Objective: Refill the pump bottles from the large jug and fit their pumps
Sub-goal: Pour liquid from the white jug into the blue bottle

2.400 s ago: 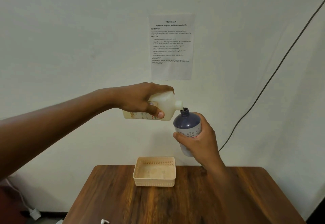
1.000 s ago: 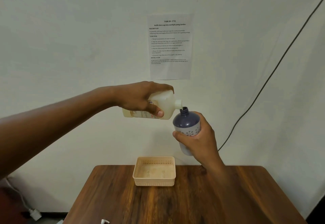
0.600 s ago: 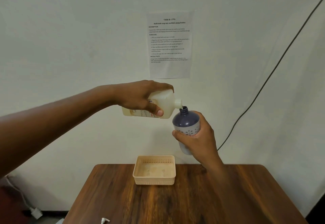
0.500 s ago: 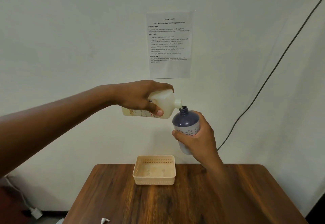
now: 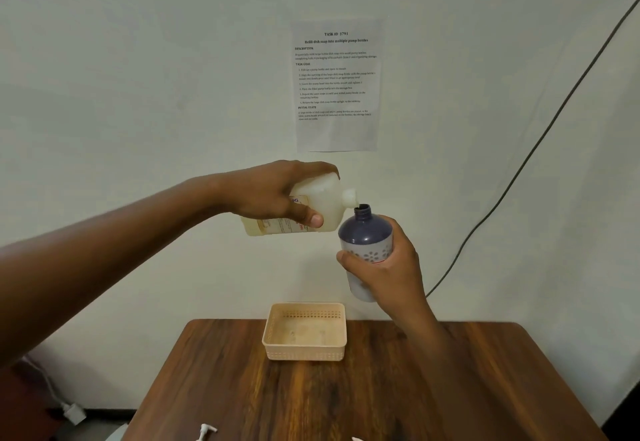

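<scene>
Here the left hand [image 5: 277,194] grips the large jug [image 5: 311,210], fingers curled over its top side and the thumb pressed against its labelled face, holding it tipped nearly on its side with the pale neck pointing toward the right hand [image 5: 384,267]. The jug is translucent whitish, with a yellowish liquid lying along its lower side under the left hand's thumb. The right hand is wrapped round the pump bottle [image 5: 365,236], thumb across the flowered band on the front and fingers curled behind, holding it roughly upright, leaning slightly toward the left hand. That bottle has a dark blue-purple shoulder, a paler lower body and an open dark neck with no pump on it. The jug's spout sits just beside and a little above the bottle's mouth; whether the two touch, or whether liquid is passing between them, cannot be told. Both hands are held up in the air, well above a wooden table [image 5: 415,388]. Below and between the hands, at the table's far edge, stands a peach-coloured perforated basket [image 5: 304,354]. Nearer the person, below the left hand at the picture's bottom edge, a white pump [image 5: 205,431] lies on the table. On the wall above the hands hangs a printed sheet [image 5: 336,84], and beyond the right hand a dark cable [image 5: 519,170] runs slanting down the wall.
</scene>
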Motion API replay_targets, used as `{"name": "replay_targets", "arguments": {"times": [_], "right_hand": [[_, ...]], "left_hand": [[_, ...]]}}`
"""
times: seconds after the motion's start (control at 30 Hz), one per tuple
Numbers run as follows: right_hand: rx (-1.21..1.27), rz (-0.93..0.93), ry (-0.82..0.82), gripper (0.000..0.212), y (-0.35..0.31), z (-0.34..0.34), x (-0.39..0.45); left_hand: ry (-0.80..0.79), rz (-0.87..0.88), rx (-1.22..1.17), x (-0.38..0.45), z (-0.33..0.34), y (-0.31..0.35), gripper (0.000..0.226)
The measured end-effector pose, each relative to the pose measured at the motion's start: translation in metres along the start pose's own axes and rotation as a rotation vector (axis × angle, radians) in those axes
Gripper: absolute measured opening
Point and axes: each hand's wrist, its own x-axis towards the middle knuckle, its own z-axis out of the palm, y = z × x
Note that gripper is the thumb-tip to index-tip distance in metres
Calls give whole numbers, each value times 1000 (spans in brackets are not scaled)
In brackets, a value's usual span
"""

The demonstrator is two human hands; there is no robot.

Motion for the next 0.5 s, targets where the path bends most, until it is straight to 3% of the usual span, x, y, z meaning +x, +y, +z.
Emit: {"name": "replay_targets", "arguments": {"times": [0.5], "right_hand": [[39,127,-57,64,23,34,-8]], "left_hand": [[197,-212,-516,-54,86,-53,61]]}}
